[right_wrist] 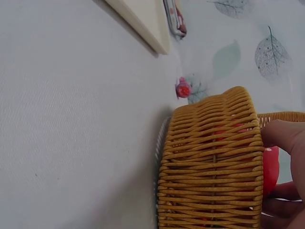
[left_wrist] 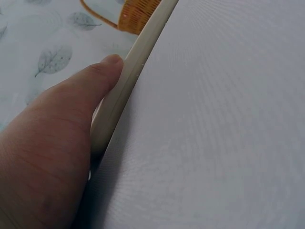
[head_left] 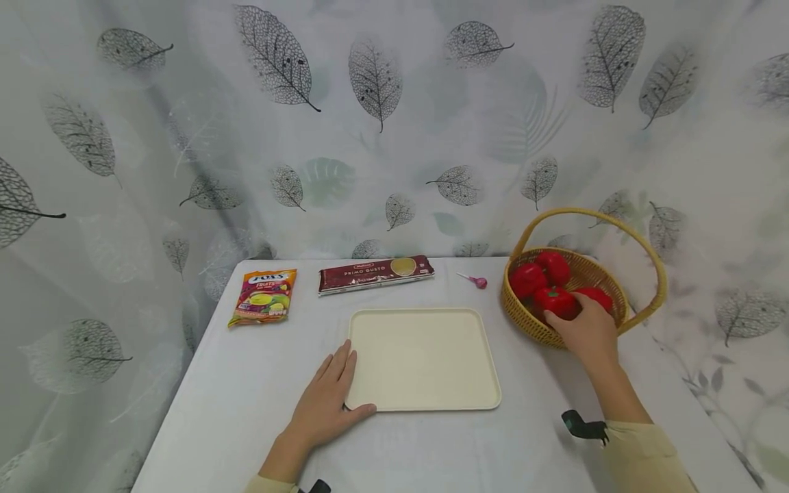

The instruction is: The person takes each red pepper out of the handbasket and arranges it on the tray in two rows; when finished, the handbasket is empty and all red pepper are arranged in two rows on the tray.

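A cream rectangular tray (head_left: pixel 425 359) lies on the table, and my left hand (head_left: pixel 327 404) rests at its left front corner. The fingers of that hand are straight along the left rim, and its thumb (left_wrist: pixel 102 74) touches the front rim. On the right, my right hand (head_left: pixel 588 329) reaches into a wicker basket (head_left: pixel 533 325) with a tall handle. Thumb and fingers are bent around a red bell pepper (head_left: pixel 555 301) with a green stem top. Several more red peppers (head_left: pixel 527 279) lie in the basket. In the right wrist view, the basket wall (right_wrist: pixel 214 162) hides most of the held pepper.
Behind the tray lie a dark red biscuit pack (head_left: pixel 376 274) and a pink lollipop (head_left: pixel 479 281). An orange candy bag (head_left: pixel 264 296) lies at the back left. A leaf-patterned curtain (head_left: pixel 394 137) hangs along the table's back edge.
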The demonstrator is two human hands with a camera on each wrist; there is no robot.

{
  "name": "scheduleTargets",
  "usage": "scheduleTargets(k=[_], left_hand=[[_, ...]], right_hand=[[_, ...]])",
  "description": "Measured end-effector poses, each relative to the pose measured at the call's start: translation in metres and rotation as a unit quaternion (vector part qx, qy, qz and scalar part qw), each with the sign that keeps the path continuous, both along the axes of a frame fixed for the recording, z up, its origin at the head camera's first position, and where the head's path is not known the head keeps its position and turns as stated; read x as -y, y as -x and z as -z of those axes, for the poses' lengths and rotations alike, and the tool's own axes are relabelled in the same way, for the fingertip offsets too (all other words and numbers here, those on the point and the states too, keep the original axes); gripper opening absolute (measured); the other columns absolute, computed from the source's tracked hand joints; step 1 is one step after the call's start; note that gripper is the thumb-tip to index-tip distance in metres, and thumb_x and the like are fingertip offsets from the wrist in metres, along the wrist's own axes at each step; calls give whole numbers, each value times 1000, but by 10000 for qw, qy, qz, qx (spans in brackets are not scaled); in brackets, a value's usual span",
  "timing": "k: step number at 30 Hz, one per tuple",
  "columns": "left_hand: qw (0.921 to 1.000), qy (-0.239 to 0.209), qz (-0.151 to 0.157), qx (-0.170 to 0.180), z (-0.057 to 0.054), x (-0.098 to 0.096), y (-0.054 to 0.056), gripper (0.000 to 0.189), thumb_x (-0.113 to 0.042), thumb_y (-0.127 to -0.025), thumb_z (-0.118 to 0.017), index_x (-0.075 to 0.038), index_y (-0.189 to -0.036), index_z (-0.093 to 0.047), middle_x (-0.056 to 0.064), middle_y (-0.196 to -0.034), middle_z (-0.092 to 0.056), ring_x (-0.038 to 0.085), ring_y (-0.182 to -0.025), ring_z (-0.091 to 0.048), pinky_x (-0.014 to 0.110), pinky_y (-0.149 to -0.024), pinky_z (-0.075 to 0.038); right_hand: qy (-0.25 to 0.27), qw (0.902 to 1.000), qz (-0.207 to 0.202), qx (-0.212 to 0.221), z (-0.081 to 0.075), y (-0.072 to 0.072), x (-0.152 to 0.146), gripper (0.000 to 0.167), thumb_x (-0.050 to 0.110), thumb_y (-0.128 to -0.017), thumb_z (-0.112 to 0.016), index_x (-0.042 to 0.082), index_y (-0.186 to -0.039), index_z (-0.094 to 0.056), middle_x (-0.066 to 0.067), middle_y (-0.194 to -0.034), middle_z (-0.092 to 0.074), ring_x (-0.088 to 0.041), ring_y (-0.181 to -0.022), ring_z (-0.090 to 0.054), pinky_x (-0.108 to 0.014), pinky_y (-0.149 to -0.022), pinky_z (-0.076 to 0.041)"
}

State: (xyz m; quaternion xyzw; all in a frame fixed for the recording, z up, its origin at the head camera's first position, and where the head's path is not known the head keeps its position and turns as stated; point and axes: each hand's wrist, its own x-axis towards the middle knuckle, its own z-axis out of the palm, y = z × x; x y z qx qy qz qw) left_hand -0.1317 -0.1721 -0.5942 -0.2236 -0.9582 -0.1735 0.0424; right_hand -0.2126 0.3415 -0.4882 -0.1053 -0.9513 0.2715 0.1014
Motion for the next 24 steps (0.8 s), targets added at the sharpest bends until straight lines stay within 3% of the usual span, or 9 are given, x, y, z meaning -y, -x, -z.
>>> scheduleTargets(k=[11, 24], left_hand=[[9999, -128, 6, 6, -4, -2, -2, 116, -81, -94, -60, 3, -168, -31, 16, -179, -17, 24, -165, -18, 45, -133, -18], [10000, -35, -12, 25, -3, -2, -1, 116, -82, -94, -59, 2, -168, -31, 16, -180, -17, 23, -165, -18, 44, -133, -18]], right_hand=[[374, 9981, 216, -439, 4, -4, 4, 81, 36, -95, -83, -11, -152, -49, -37, -146, -55, -57, -132, -51, -77, -104, -48], [519, 9941, 330, -888, -2, -9, 11, 78, 31, -93, -86, -9, -151, -52, -34, -144, -58, -54, -132, -53, -73, -107, -48]])
